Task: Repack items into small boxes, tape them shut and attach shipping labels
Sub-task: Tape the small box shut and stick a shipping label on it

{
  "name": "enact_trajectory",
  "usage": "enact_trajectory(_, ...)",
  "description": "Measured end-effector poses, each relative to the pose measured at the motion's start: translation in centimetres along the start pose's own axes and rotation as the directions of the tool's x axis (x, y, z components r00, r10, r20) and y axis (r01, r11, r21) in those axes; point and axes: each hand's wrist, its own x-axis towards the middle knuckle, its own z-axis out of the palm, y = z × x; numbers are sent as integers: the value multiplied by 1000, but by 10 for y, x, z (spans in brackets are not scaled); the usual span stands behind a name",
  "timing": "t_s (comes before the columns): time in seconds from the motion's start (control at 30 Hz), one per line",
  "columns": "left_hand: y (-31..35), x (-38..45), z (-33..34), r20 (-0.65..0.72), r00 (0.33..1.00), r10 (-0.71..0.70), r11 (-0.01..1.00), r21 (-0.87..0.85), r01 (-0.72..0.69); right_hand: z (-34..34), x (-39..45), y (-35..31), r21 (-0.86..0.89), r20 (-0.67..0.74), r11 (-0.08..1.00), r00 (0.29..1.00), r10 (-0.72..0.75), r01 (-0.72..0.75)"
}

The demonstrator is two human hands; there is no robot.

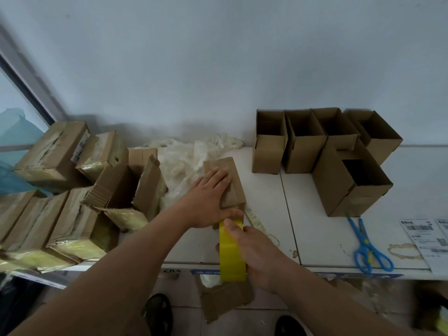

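A small closed cardboard box stands on the white table in the middle. My left hand lies flat on its top, fingers straight, thumb wrapped round the near edge. My right hand grips a roll of yellow tape held just in front of the box's near side, thumb on the roll's top. Shipping labels lie at the table's right edge.
Several open empty boxes stand at the back right. Blue scissors lie near the front right. Taped old boxes and one torn open box crowd the left. Crumpled plastic wrap lies behind. A cardboard piece sits on the floor below.
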Motion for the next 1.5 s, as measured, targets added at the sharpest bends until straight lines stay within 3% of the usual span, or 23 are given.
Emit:
enact_trajectory(0.17,-4,5,-1,28,1000,0,999,-35,1,-6,0,-4,-29,11,1000,1000,-2,2)
enact_trajectory(0.47,-7,10,-3,18,1000,-19,1000,-23,19,-4,-2,-19,98,68,993,996,60,-66)
enact_trajectory(0.53,-9,9,-4,26,999,-31,998,-63,32,-12,-3,-25,33,5,996,996,86,-87)
enact_trajectory(0.6,-10,8,-6,19,999,-39,995,-96,40,-23,1,-30,-163,-128,986,991,26,-46)
enact_trajectory(0.67,-10,6,-7,11,999,-47,993,-104,48,-34,6,-30,-416,-211,909,968,-138,38)
enact_trajectory(0.77,-9,5,-7,1,997,-74,989,-128,74,-43,19,-19,-814,-197,576,900,-389,71)
enact_trajectory(0.83,-9,3,-9,-1,996,-93,978,-187,91,-45,26,-10,-929,-169,369,861,-480,23)
enact_trajectory(0.9,-8,-1,-13,-15,994,-106,963,-251,99,-49,31,-2,-974,-143,227,840,-523,-24)
enact_trajectory(1.1,6,-19,-19,-103,951,-290,871,-439,218,-49,38,-5,-986,-129,156,832,-539,-52)
enact_trajectory(1.2,30,-31,-21,-126,839,-529,712,-604,358,-49,35,-8,-988,-136,133,831,-539,-76)
enact_trajectory(1.27,41,-37,-14,56,759,-649,465,-760,454,-50,33,-12,-973,-180,220,816,-549,-67)
enact_trajectory(1.37,46,-41,3,361,682,-636,69,-854,516,-45,22,-27,-923,-258,384,767,-587,-16)
enact_trajectory(1.5,50,-40,11,494,671,-553,-152,-851,502,-39,2,-50,-881,-179,428,694,-697,202)
